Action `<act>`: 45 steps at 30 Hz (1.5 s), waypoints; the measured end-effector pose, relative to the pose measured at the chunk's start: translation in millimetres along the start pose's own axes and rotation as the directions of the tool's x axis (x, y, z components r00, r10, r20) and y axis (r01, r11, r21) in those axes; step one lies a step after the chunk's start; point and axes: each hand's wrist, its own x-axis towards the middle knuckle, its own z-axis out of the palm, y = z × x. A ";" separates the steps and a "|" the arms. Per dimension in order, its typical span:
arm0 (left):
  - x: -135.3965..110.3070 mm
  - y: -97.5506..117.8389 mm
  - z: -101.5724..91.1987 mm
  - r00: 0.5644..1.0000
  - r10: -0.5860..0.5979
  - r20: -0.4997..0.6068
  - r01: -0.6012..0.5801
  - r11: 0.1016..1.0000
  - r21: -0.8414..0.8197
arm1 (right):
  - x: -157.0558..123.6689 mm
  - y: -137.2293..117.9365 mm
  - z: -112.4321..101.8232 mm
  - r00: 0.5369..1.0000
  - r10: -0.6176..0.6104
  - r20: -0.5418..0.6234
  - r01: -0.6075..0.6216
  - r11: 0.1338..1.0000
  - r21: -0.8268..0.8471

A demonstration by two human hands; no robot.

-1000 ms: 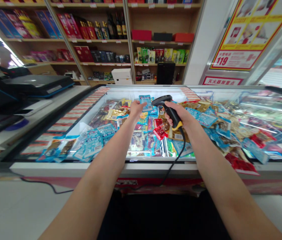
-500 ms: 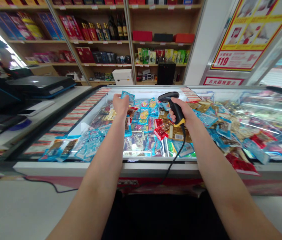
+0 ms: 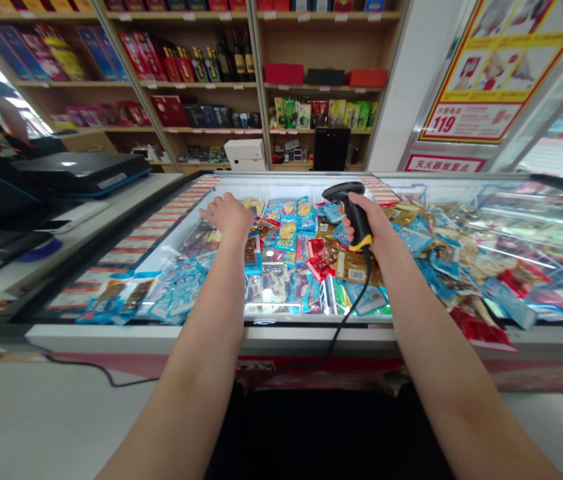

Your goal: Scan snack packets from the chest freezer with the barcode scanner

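The person has bare forearms (image 3: 201, 347) and wears black clothing (image 3: 328, 433).

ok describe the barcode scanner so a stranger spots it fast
Find the long lit freezer full of snack packets. Over its middle, the right hand grips a black barcode scanner, set apart by its yellow base and trailing black cable.
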 end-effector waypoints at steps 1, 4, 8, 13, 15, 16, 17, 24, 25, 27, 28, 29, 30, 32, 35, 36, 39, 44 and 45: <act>-0.7 3.5 0.2 1.000 0.025 0.001 -0.025 1.000 -0.015 | 0.6 0.2 -0.8 1.000 -0.003 -0.002 0.003 1.000 0.003; -3.8 18.0 4.4 0.991 0.109 0.073 -0.102 0.990 -0.097 | 2.2 0.8 -3.1 1.000 0.005 -0.016 -0.005 1.000 0.007; -19.4 50.6 19.2 0.937 0.239 0.254 -0.177 0.954 -0.244 | 3.3 0.5 -5.2 0.999 -0.011 -0.045 0.012 1.000 0.020; -51.0 96.2 45.7 0.850 0.325 0.414 -0.212 0.932 -0.295 | 3.1 -2.5 -4.9 0.997 -0.010 -0.070 0.013 0.999 0.048; -60.6 110.0 56.3 0.849 0.295 0.439 -0.172 0.938 -0.300 | 2.7 -3.5 -4.3 0.997 -0.003 -0.081 0.007 0.999 0.052; -64.1 116.0 61.0 0.849 0.280 0.447 -0.149 0.940 -0.306 | 2.6 -3.8 -4.2 0.997 -0.003 -0.083 0.007 0.999 0.053; -66.8 121.4 65.1 0.849 0.273 0.452 -0.134 0.940 -0.315 | 2.6 -3.8 -4.1 0.996 -0.005 -0.084 0.009 0.999 0.053; -72.0 143.7 75.2 0.831 0.272 0.485 -0.103 0.932 -0.347 | 6.6 -2.1 -5.5 0.998 -0.009 -0.067 0.012 0.999 0.053; -71.6 144.0 75.4 0.823 0.273 0.497 -0.090 0.929 -0.360 | 7.1 -2.0 -5.5 0.998 -0.007 -0.064 0.010 0.999 0.052; -70.0 142.5 76.7 0.815 0.275 0.510 -0.069 0.920 -0.386 | 7.7 -2.2 -4.9 0.998 -0.003 -0.062 0.006 0.999 0.048; -69.0 140.8 77.7 0.816 0.278 0.507 -0.062 0.914 -0.401 | 7.8 -2.4 -4.6 0.998 0.000 -0.062 0.003 0.999 0.045; -67.8 138.6 78.9 0.818 0.283 0.500 -0.056 0.906 -0.420 | 7.8 -2.6 -4.1 0.998 0.002 -0.061 0.000 0.999 0.042; -66.6 135.9 80.2 0.823 0.289 0.489 -0.049 0.894 -0.446 | 7.7 -2.7 -3.7 0.998 0.006 -0.059 -0.004 0.999 0.039; -64.3 129.2 82.0 0.832 0.297 0.469 -0.016 0.857 -0.515 | 7.4 -2.8 -2.9 0.998 0.014 -0.058 -0.012 0.999 0.032; -60.5 117.3 80.8 0.822 0.275 0.499 0.122 0.771 -0.625 | 7.0 -1.6 -2.2 0.999 0.015 -0.049 -0.014 1.000 0.020; -58.8 112.9 79.2 0.806 0.263 0.531 0.190 0.734 -0.652 | 7.0 -0.8 -2.0 0.999 0.016 -0.042 -0.016 1.000 0.015; -51.1 98.7 71.4 0.751 0.235 0.618 0.375 0.618 -0.691 | 7.2 2.4 -1.1 0.999 0.032 -0.005 -0.032 0.999 -0.003; -35.3 70.7 53.5 0.775 0.195 0.601 0.412 0.565 -0.715 | 7.2 8.2 1.7 0.998 0.056 0.041 -0.053 0.997 -0.055; -33.1 65.1 49.8 0.790 0.186 0.585 0.398 0.571 -0.718 | 6.9 9.0 2.5 0.997 0.061 0.055 -0.057 0.996 -0.064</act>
